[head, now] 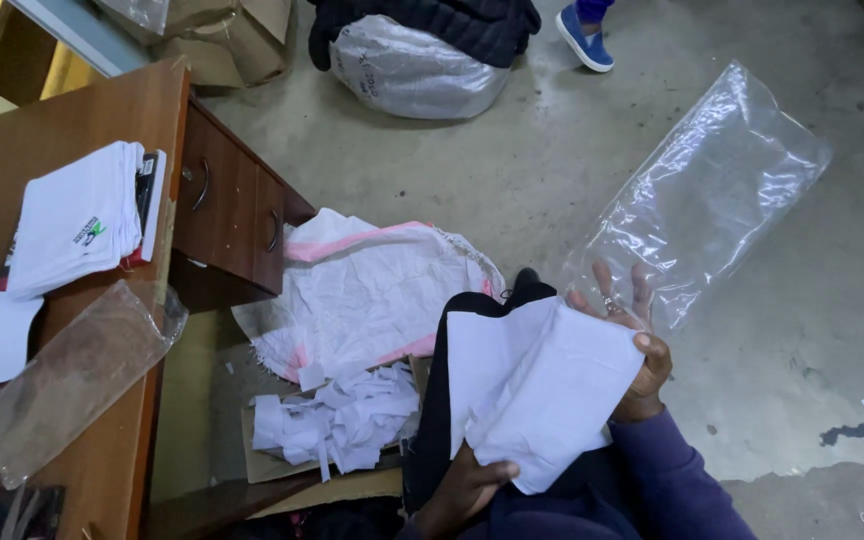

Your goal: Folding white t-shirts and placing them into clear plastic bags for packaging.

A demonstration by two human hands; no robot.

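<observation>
A folded white garment (542,385) rests on my lap, over a dark cloth (434,400). My left hand (467,485) grips its near lower edge. My right hand (642,350) holds the garment's far right side with the thumb on top, and its fingers also pinch the mouth of a large clear plastic bag (707,190) that stretches up and to the right over the floor.
A wooden desk (102,110) with drawers stands at left, bearing folded white shirts (82,220) and a clear bag (77,375). A white woven sack (362,290) and paper scraps (337,420) lie on the floor. Further off lie a silver sack (407,70) and another person's blue shoe (584,40).
</observation>
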